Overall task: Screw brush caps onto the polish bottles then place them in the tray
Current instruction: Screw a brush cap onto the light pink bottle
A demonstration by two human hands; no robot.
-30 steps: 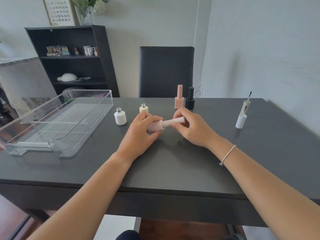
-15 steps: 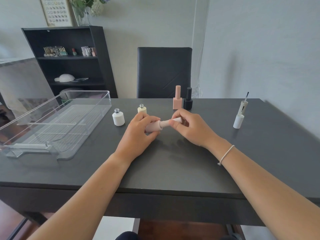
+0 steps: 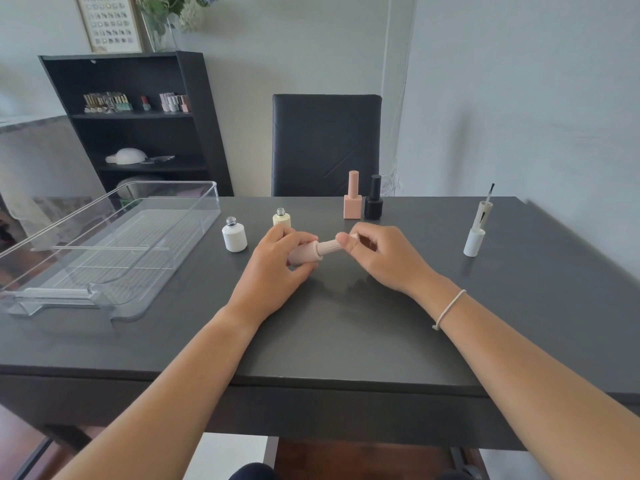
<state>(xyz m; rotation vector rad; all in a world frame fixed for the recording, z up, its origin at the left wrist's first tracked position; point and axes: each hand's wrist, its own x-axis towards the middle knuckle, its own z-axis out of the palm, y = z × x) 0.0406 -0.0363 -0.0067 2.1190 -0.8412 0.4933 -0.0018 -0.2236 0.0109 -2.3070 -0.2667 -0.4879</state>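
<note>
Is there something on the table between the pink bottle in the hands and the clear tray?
Yes: the white bottle stands uncapped between the pink bottle and the clear tray, near the tray's right wall. Lifting over it avoids contact.

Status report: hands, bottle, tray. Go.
Left hand gripping pale pink polish bottle, held sideways. Right hand pinching its ribbed pink brush cap. Clear plastic tray empty, path unobstructed.

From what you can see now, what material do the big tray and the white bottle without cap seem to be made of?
The tray looks like clear, glossy hard plastic: the table and shelf show through its walls, and its rims catch light. The white bottle seems to be glass under an opaque matte white coat, judging by its bare, see-through threaded neck, though it could be plastic.
</note>
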